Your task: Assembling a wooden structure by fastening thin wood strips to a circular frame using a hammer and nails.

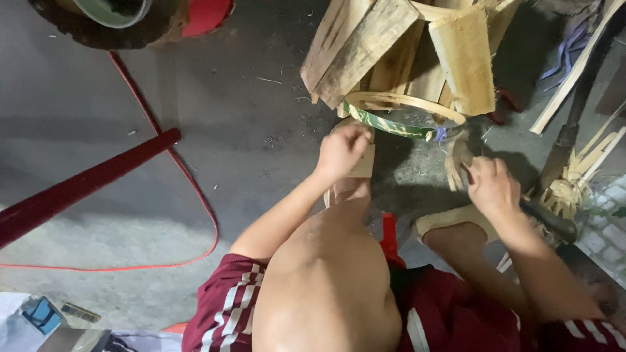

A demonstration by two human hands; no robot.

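My left hand (342, 153) pinches a small flat piece of pale wood (364, 164) just above my left knee. My right hand (492, 186) is closed around a dark-handled tool (551, 221), whose handle sticks out to the lower right. Its working end meets a frayed bamboo piece (456, 163) between the two hands. Just beyond my hands lies a bent bamboo hoop (404, 103) with a green strip (385, 124) along its near side. A pile of split bamboo slabs (391, 52) rests on and behind the hoop.
A dark red pole (85, 186) and a thin red cable (195, 195) cross the concrete floor at left. A stump with a bowl (117, 26) stands top left. Loose bamboo strips and shavings (587, 163) lie at right beside white tiles (606, 234).
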